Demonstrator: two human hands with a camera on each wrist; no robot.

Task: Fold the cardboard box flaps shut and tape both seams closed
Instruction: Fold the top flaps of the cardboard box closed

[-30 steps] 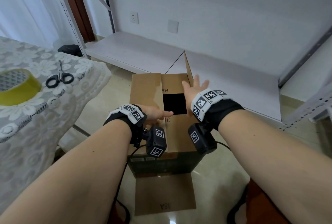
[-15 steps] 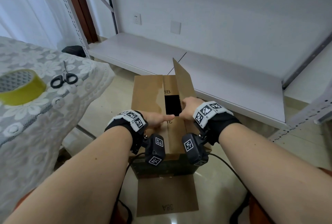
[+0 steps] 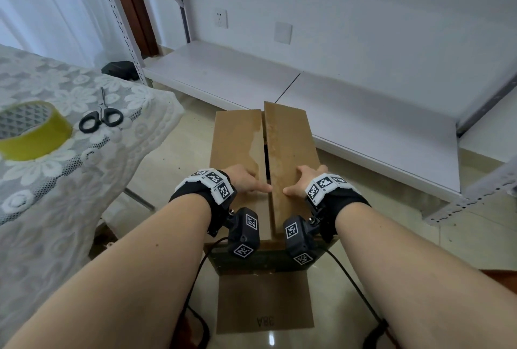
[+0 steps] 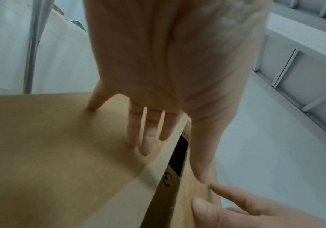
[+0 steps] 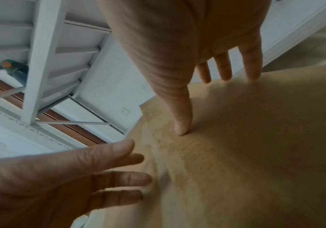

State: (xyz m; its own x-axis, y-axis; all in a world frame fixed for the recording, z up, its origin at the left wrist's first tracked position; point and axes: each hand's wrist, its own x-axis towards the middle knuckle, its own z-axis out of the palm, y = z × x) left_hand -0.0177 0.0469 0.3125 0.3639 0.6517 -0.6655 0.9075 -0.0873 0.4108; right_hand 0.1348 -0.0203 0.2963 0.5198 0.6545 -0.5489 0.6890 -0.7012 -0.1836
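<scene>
Since 0.5 s ago: R flap [image 3: 289, 152], then standing tilted up, now lies nearly flat beside L flap [image 3: 236, 141]; dark opening has shrunk to a thin slit [image 3: 267, 158] along the seam.

Item 1, cardboard box [image 3: 268, 262]: on tiled floor in front of me, betw. lace-covered table and low white shelf. Both long top flaps folded in, edges almost meeting. One flap hangs open toward me at near end [image 3: 264, 304], printed "38A" upside down.

Item 2, my left hand [image 3: 246, 180]: fingers straight, spread, palm pressing L flap near the seam; thumb reaches across the slit onto the R flap. Holds nothing. Left wrist view shows printed "3" [image 4: 167, 179] on inner flap in the gap.

Item 3, my right hand [image 3: 303, 180]: flat on R flap, fingers straight, thumb [image 5: 181, 118] pressing cardboard. Holds nothing.

Item 4, yellow tape roll [image 3: 30, 133]: on table [image 3: 56, 208], far L, well apart from box, untouched.

Item 5, black-handled scissors [image 3: 101, 119]: on table, just R of tape.

Item 6, white shelf [image 3: 363, 113]: behind box, along wall.

Seam: no tape on it.
</scene>
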